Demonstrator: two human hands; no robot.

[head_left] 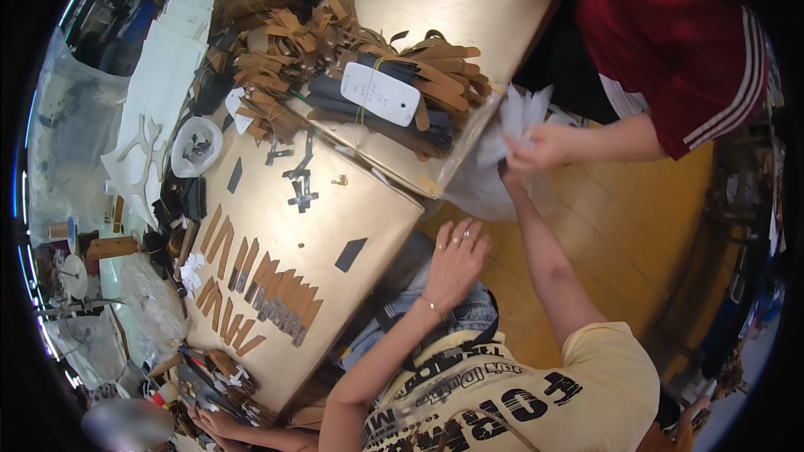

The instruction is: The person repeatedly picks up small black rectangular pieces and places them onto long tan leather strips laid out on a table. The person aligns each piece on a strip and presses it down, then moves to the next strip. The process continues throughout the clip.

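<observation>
My left hand (459, 261), with rings and a bracelet, is open above my lap, fingers loosely spread and nothing in them. My right arm stretches away to a crinkled translucent plastic bag (484, 191), and my right hand (507, 174) closes on it, its fingers partly hidden. A co-worker's hand (540, 149) in a red sleeve meets the same bag from the right. On the table (327, 201) to my left lie rows of brown strips (285, 297) with dark ends. A dark flat piece (351, 254) lies near the table's edge.
Bundled brown and black straps (435, 75) with a white tag (379, 94) are piled on the far table. A white bowl (197, 146) and white cut sheets (163, 75) lie at left. Another person's hand (216, 423) is among strips at lower left.
</observation>
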